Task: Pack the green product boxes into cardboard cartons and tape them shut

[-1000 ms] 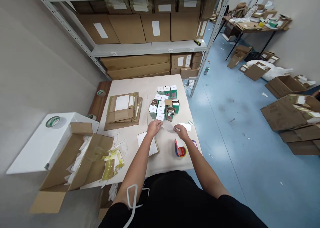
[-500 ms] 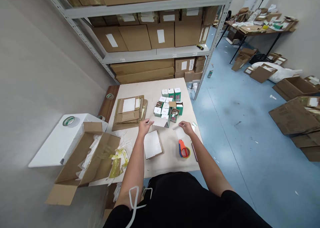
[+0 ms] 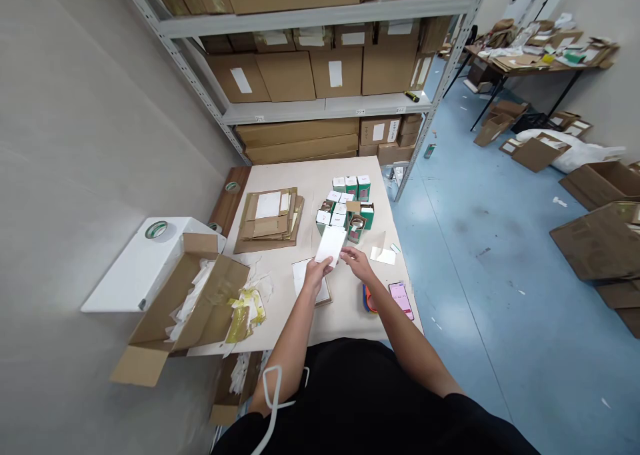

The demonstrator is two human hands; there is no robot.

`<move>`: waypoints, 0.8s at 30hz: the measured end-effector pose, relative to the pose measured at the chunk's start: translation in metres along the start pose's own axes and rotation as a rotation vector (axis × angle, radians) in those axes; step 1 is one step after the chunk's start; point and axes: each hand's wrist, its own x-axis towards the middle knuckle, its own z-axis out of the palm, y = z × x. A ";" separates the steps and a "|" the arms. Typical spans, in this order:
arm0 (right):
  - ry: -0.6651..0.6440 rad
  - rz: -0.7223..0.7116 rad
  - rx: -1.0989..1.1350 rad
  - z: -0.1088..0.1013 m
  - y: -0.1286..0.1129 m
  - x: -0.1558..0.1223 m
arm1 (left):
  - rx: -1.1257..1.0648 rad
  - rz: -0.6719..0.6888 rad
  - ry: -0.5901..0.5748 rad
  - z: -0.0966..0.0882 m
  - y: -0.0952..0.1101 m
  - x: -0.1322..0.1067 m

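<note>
My left hand (image 3: 316, 272) is closed around the lower end of a white box (image 3: 331, 242), tilted up over the table. At the box's lower right edge, the fingers of my right hand (image 3: 357, 263) are pinched together. Just beyond stands a group of small white-and-green boxes (image 3: 339, 218), some with open tops. Partly hidden under my left hand lies a white-topped flat stack (image 3: 300, 273). A white paper piece (image 3: 383, 255) rests to the right of my right hand. The orange scissors (image 3: 369, 300) are mostly covered by my right forearm.
Flattened cardboard (image 3: 267, 232) is stacked at the table's left. A phone (image 3: 401, 300) lies near the right edge. Left of the table, an open carton (image 3: 173, 308) stands beside crumpled yellow tape (image 3: 245, 315). A metal shelf (image 3: 325, 107) with cartons rises behind.
My left hand has raised the white box and turned its face up. My right hand has let go of the white paper and moved left to the box. The phone has come into fuller view.
</note>
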 end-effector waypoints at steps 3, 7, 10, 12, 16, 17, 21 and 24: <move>0.045 -0.004 -0.013 0.010 -0.012 -0.004 | 0.095 0.045 -0.029 0.001 -0.005 -0.013; -0.007 0.009 -0.069 0.002 -0.031 -0.008 | 0.120 0.128 -0.114 -0.011 0.008 -0.018; -0.014 0.051 0.061 -0.001 -0.045 -0.013 | 0.075 0.185 -0.069 -0.018 0.024 -0.019; -0.010 0.078 0.121 0.001 -0.052 -0.017 | 0.020 0.229 0.009 -0.017 0.033 -0.020; -0.009 0.065 0.131 0.009 -0.059 -0.025 | -0.039 0.280 0.040 -0.011 0.044 -0.025; -0.002 0.058 0.129 0.011 -0.059 -0.026 | -0.046 0.288 0.039 -0.009 0.046 -0.027; 0.031 0.060 0.142 0.013 -0.063 -0.028 | -0.039 0.303 0.032 -0.006 0.047 -0.029; 0.046 0.073 0.159 0.012 -0.066 -0.028 | -0.018 0.311 0.028 -0.004 0.049 -0.030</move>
